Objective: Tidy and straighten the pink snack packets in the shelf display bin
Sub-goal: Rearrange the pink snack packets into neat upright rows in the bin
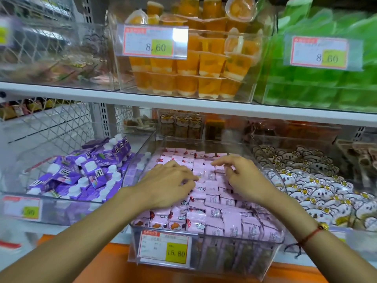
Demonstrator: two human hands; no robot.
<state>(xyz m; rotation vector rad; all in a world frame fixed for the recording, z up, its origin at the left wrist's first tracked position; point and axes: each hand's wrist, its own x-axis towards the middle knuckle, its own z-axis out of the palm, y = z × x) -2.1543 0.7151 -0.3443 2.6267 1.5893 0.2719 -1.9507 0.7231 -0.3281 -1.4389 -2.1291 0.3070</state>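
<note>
Left hand [169, 183] fingers spread and lightly bent, tips pressing down on the small pink plastic-wrapped snack packets [212, 203], palm down, nothing pinched. Right hand [242, 178] palm down as well, index finger stretched out toward the left over the packets, other fingers bent with tips touching the packet tops; can't tell if any packet is pinched under them. The hands are close together, near the middle of the packet pile.

Right wrist carries a thin red string bracelet with a gold bead [318, 230]. Both forearms bare, coming in from the bottom corners.

Pink packets fill the clear rectangular plastic display bin [206, 260], centre of the lower shelf. Back rows lie flat in rough lines; front rows stand on edge and lean, some showing printed backs, some showing cloud-and-red fronts. The bin's front wall bears a red-bordered price label with a yellow patch reading 16.80 [165, 247].

Left neighbour: clear bin of purple pouches with white caps [81, 176], jumbled. Right neighbour: clear bin of white cartoon-face packets with yellow flowers [314, 186].

Upper white shelf [183, 103]: clear bin of orange jelly cups [183, 68] with an 8.60 price tag [155, 41], beside it green packets [326, 82], blurred, with their own 8.60 tag [322, 52].
</note>
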